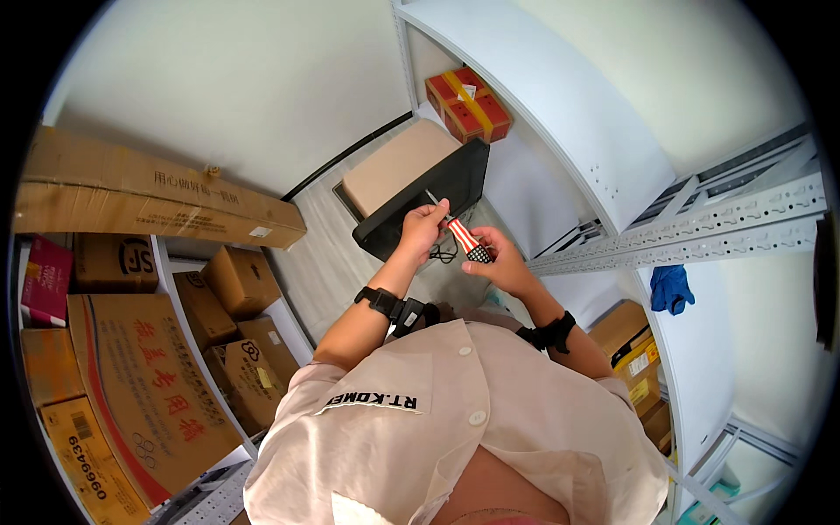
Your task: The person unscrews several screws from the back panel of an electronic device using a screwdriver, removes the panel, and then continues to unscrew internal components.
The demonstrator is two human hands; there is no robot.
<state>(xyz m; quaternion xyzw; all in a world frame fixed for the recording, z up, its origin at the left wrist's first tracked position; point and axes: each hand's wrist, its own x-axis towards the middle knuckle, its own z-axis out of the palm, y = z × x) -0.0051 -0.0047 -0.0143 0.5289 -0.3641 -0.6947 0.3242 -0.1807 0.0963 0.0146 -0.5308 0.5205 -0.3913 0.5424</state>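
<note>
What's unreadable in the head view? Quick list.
All head view:
Screwdriver tip: too small against the black panel to tell contact.
Screwdriver shaft: partly covered by the left hand.
Tan box-shaped item: nearer part hidden by the panel.
Black cable: ends too small to trace.
Dark object: cut off by the right rim.

A screwdriver (459, 231) carries red and white stripes on its handle (465, 238), giving way to white spots on a black end (478, 254), against a black panel (461, 178) and a beige box (400, 164). A red carton (449, 103) bears yellow tape (477, 111), and a magenta box (48, 280) contrasts with a brown carton (162, 385) swept by a curved red band (103, 401). A cream shirt (534, 402) with white buttons (477, 418), black wrist straps (556, 333), a blue glove (670, 289) and grey, streaked flooring (328, 276) join white shelving (560, 96)
</note>
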